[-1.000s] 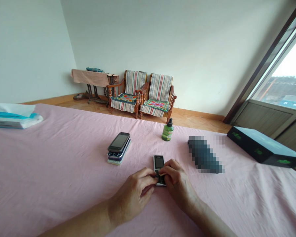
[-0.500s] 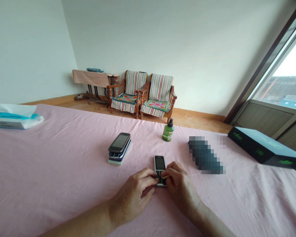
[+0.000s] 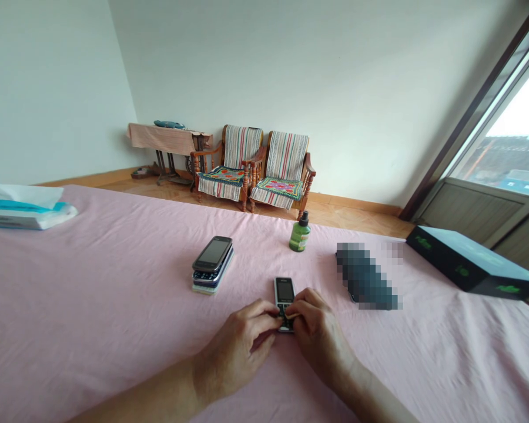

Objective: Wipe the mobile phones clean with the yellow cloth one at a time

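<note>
Work on the keypad phone (image 3: 284, 289) looks to me in the middle, neither untouched nor finished; this is only my judgement. From my distant seat, through the head camera, I see this phone lying face up on the pink cloth (image 3: 127, 311), between the two hands. Its screen is uncovered, while its keys are partly hidden by fingers.

The right hand (image 3: 321, 329) is pinching a small pale piece (image 3: 292, 315) between thumb and fingers, and this piece is set at the keys. What it is made of, I cannot tell. The left hand (image 3: 244, 332) is loosely curved, with a gap between its thumb and forefinger; its fingertips touch the left edge of the phone, and I believe that they steady it.

About what is done, I must be careful: the phone is in place and the piece is at its keys. The keys seem the part left, because both hands are occupied there. Farther to the left, a stack of phones (image 3: 213, 254) lies apart from the hands; whether those are already handled, the view does not show. Beyond, a green bottle (image 3: 300, 237) stands upright, touched by neither hand.
</note>
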`<state>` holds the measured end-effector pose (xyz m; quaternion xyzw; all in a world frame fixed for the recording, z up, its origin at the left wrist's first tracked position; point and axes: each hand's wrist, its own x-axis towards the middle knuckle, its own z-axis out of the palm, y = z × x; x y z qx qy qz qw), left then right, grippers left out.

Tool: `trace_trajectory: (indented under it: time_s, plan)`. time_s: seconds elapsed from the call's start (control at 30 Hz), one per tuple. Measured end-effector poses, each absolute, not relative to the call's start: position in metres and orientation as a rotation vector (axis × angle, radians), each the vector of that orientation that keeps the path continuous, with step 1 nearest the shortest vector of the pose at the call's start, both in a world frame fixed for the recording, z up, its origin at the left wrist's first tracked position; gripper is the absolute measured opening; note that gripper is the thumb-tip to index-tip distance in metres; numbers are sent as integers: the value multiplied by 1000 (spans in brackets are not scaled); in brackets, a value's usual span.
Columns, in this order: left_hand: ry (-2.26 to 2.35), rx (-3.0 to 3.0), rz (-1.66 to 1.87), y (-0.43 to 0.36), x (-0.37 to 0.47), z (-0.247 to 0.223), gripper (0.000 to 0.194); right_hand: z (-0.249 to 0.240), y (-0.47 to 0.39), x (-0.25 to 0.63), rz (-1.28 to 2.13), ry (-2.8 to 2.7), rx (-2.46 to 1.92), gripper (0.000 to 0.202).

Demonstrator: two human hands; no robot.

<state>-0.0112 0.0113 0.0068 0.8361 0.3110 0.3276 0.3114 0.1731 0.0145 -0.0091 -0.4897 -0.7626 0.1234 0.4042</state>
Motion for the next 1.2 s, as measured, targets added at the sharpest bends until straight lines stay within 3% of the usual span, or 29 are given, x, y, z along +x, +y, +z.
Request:
trace_trajectory:
  time_s: [0.63,1.2]
  plan:
    - [846,2262,886,12,-12,2,33,-23,34,180,300,-1848,-1254,38]
    - [884,2501,951,22,-7,-6,38,-23,48,182,200,-1803,-1367,29]
